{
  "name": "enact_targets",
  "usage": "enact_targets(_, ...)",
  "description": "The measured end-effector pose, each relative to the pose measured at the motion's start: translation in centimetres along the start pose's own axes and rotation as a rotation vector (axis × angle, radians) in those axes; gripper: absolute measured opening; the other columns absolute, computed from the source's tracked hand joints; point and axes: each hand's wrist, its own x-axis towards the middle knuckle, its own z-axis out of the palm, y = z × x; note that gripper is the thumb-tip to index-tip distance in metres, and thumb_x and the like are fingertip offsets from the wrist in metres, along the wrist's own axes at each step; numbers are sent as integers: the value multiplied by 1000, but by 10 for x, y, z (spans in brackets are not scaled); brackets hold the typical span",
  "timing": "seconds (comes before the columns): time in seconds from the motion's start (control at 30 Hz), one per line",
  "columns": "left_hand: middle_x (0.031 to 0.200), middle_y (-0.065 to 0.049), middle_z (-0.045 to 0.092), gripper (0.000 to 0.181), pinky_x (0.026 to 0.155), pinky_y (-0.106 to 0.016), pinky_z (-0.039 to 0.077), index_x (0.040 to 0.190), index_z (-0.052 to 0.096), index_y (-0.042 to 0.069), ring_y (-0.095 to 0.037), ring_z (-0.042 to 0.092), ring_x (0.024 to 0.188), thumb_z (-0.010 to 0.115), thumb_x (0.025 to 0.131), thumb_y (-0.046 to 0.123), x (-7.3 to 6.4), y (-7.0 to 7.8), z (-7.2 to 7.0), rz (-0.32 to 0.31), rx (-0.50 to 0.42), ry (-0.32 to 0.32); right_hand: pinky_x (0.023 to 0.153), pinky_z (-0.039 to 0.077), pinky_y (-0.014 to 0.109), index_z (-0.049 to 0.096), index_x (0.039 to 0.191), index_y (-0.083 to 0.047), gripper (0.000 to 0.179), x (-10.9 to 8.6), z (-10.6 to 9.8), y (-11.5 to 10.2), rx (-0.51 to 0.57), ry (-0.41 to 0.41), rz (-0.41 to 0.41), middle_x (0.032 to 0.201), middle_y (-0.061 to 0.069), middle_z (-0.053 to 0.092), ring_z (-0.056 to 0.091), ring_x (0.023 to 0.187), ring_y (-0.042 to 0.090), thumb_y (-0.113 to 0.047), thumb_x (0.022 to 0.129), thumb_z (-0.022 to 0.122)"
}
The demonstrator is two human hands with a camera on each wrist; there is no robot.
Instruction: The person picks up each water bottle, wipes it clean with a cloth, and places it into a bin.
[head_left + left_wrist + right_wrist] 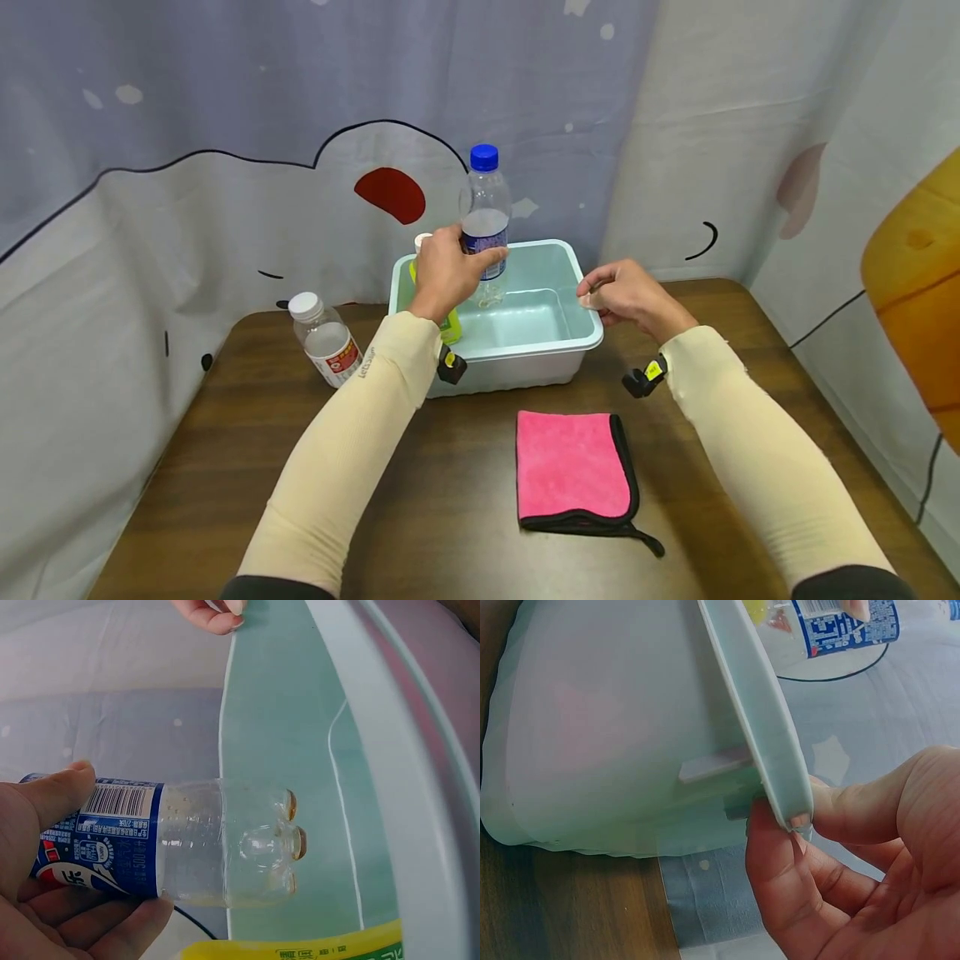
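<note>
My left hand (447, 271) grips a clear plastic bottle (487, 200) with a blue cap and blue label around its label. In the head view it stands upright above the light green basin (525, 346); the left wrist view shows its bottom (259, 844) apart from the basin floor. My right hand (630, 296) pinches the basin's right rim (780, 750) between thumb and fingers. Inside the basin at the left is a yellow-green bottle (451, 327) with a white cap, partly hidden behind my left hand and wrist.
A clear jar-like bottle (326, 342) with a white cap and red label stands left of the basin, beside my left forearm. A folded pink cloth (573, 467) with black edging lies in front of the basin on the wooden table (442, 500). A curtain (262, 83) hangs behind.
</note>
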Motion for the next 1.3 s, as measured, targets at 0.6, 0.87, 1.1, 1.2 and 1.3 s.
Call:
enact_targets(0.6, 132, -13, 72, 62, 107, -45, 57, 137, 62, 4, -31, 70, 120, 79, 92, 43, 6, -2, 2, -10, 8, -42, 60, 60, 27, 63, 120, 10, 28, -1, 0, 0, 5, 1, 6, 77, -3, 65, 65, 64, 11, 0, 95, 69)
enact_targets(0.87, 135, -13, 71, 61, 110, -46, 55, 140, 60, 6, -31, 68, 123, 78, 93, 41, 8, -5, 7, -41, -9, -84, 60, 60, 27, 63, 120, 10, 28, -2, 0, 0, 1, 7, 6, 77, -3, 65, 64, 66, 11, 0, 95, 69)
enact_targets(1.1, 144, -12, 65, 63, 118, -47, 48, 146, 53, 9, -31, 62, 131, 77, 95, 39, 9, -5, 12, -74, -9, -124, 59, 60, 26, 63, 120, 12, 29, -1, 0, 0, 4, 13, 0, 77, -3, 65, 64, 65, 10, 0, 94, 69)
enact_targets(1.2, 144, -11, 64, 63, 118, -47, 47, 146, 52, 10, -31, 62, 131, 77, 95, 37, 10, -7, 14, -79, -14, -131, 59, 59, 26, 63, 120, 12, 29, -1, 0, 1, -6, 18, -5, 75, -4, 64, 63, 64, 10, 0, 94, 70)
enact_targets(1.3, 145, -12, 63, 65, 119, -47, 47, 147, 50, 9, -31, 61, 132, 78, 95, 37, 10, -8, 16, -90, -17, -139, 59, 60, 26, 64, 120, 11, 28, -2, 1, 1, -6, 14, -5, 76, -3, 64, 64, 64, 11, 0, 94, 69)
